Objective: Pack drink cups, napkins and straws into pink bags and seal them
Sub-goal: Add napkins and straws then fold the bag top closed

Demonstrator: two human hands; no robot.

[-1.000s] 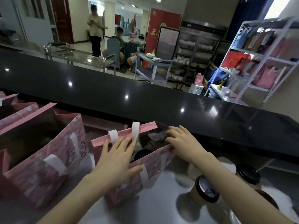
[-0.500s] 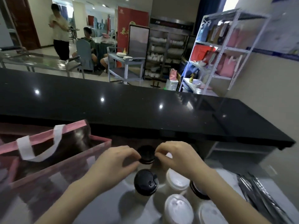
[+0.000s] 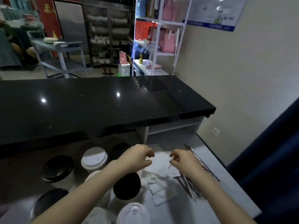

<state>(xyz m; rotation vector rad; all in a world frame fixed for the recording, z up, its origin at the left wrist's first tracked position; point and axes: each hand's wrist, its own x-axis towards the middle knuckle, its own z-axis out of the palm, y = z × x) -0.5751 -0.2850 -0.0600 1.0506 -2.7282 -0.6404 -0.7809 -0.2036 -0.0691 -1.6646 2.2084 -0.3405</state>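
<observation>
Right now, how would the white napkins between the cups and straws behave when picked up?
The napkins look thin and lie fanned in an uneven overlap, so probably floppy and light. Likely they slide apart when pushed; lifting just one may drag its neighbours.

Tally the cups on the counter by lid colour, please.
Black-lidded cups: 4
White-lidded cups: 3, possibly another hidden under the left forearm
Total: 7 clearly visible

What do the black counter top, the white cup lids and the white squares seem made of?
Black counter top: probably polished stone, glossy, speckled, mirroring lamps. White cup lids: seemingly moulded plastic, matt. White squares: likely thin paper, flat and overlapping.
</observation>
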